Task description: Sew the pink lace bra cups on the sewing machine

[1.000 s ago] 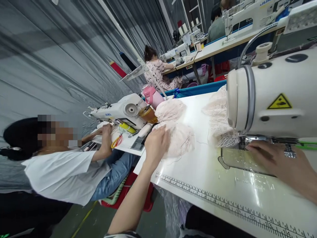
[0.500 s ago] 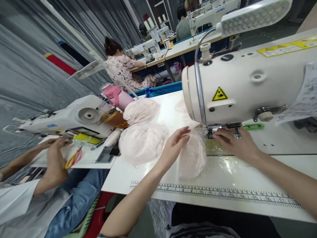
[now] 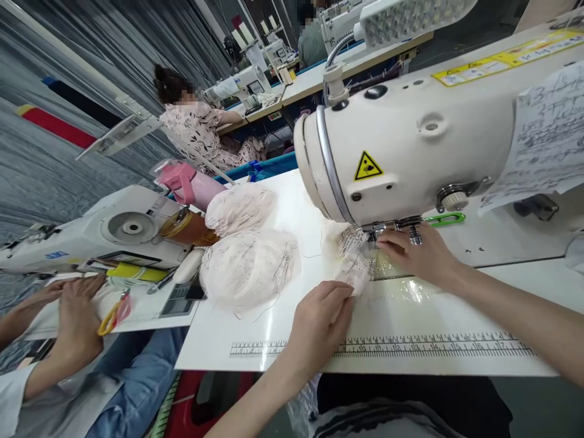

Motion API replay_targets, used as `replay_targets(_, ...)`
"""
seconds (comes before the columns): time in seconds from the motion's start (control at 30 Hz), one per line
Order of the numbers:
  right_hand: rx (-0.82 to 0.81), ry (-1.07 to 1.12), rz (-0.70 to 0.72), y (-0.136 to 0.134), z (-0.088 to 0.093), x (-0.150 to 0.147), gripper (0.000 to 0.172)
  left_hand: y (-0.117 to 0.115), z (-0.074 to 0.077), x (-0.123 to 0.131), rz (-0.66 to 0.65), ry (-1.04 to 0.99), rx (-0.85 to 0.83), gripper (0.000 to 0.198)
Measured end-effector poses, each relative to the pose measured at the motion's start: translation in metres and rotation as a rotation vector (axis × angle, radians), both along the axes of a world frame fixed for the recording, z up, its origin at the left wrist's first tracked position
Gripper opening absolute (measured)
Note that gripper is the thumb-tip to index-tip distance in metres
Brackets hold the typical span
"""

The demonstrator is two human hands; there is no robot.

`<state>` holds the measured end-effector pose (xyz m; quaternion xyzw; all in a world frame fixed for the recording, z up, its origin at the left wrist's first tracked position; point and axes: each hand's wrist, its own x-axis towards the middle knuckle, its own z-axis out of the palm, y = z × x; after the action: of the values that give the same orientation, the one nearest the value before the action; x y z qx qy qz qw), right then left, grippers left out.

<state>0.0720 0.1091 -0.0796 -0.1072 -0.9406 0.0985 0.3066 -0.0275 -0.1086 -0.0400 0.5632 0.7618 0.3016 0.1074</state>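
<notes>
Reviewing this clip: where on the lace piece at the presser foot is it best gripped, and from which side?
Pinch the lace piece at its loose near end, coming from the front left, where the left hand holds it. Its far end lies under the sewing machine beside the right hand, so only the near end is free; thin and limp, it likely suits a fingertip pinch.

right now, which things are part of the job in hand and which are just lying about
In use: lace piece, pinched by left hand, pressed down by right hand; sewing machine.

Lying about: near lace pile; far lace pile; pink bottle; green-handled tool; paper note; yellow scissors by a co-worker's hand.
</notes>
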Motion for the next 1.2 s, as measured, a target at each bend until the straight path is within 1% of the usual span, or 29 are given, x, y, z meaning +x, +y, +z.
replay_targets(0.07,-0.006,0.032,0.014,0.001,-0.002,0.0,0.024,-0.003,0.013,-0.004,0.008,-0.247,-0.042,0.019)
replay_targets(0.2,-0.041,0.064,0.016,0.003,-0.006,-0.001,0.021,-0.006,0.039,-0.016,-0.161,-0.787,-0.088,0.029)
replay_targets(0.23,-0.057,0.061,0.015,0.003,-0.006,-0.002,0.021,-0.002,0.043,-0.019,-0.179,-0.871,-0.105,0.031)
replay_targets(0.27,-0.073,0.057,0.014,0.002,-0.006,-0.002,0.022,0.003,0.045,-0.023,-0.179,-0.913,-0.135,0.032)
replay_targets(0.3,-0.088,0.052,0.011,0.002,-0.006,-0.002,0.022,0.012,0.044,-0.027,-0.165,-0.909,-0.172,0.032)
replay_targets(0.37,-0.101,0.037,0.0,0.002,-0.006,-0.002,0.023,0.033,0.038,-0.034,-0.156,-0.789,-0.257,0.032)
replay_targets(0.43,-0.11,0.019,-0.007,0.002,-0.005,-0.002,0.023,0.055,0.026,-0.039,-0.151,-0.586,-0.308,0.032)
replay_targets(0.5,-0.135,0.0,-0.015,0.003,-0.003,0.0,0.024,0.073,0.013,-0.044,-0.127,-0.359,-0.293,0.028)
replay_targets(0.57,-0.181,-0.039,0.019,0.002,0.001,0.002,0.025,0.082,0.003,-0.047,-0.114,-0.219,-0.248,0.02)
replay_targets(0.63,-0.24,-0.097,0.123,0.001,0.006,0.004,0.028,0.084,-0.002,-0.049,-0.124,-0.205,-0.207,0.016)
replay_targets(0.67,-0.274,-0.129,0.178,0.0,0.008,0.004,0.032,0.083,-0.003,-0.05,-0.135,-0.228,-0.194,0.015)
replay_targets(0.7,-0.307,-0.151,0.215,-0.002,0.01,0.005,0.036,0.082,-0.003,-0.051,-0.144,-0.255,-0.185,0.014)
replay_targets(0.73,-0.337,-0.162,0.228,-0.003,0.011,0.005,0.036,0.081,-0.003,-0.051,-0.149,-0.276,-0.18,0.014)
replay_targets(0.8,-0.384,-0.161,0.215,-0.005,0.012,0.004,0.022,0.08,-0.002,-0.052,-0.149,-0.288,-0.184,0.015)
replay_targets(0.87,-0.396,-0.145,0.204,-0.007,0.011,0.003,0.008,0.082,-0.003,-0.054,-0.128,-0.25,-0.212,0.016)
replay_targets(0.93,-0.346,-0.143,0.192,-0.006,0.01,0.003,0.009,0.085,-0.003,-0.057,-0.077,-0.154,-0.256,0.015)
replay_targets(1.0,-0.22,-0.137,0.148,-0.005,0.008,0.003,0.011,0.088,-0.003,-0.059,-0.005,-0.011,-0.285,0.017)
replay_targets(1.07,-0.071,-0.139,0.109,-0.004,0.006,0.003,0.014,0.088,-0.001,-0.058,0.045,0.173,-0.25,0.018)
replay_targets(1.13,0.035,-0.138,0.098,-0.002,0.005,0.004,0.016,0.085,0.003,-0.052,0.034,0.369,-0.151,0.015)
replay_targets(1.2,0.083,-0.121,0.118,-0.001,0.004,0.004,0.016,0.078,0.004,-0.041,-0.054,0.5,-0.041,0.014)
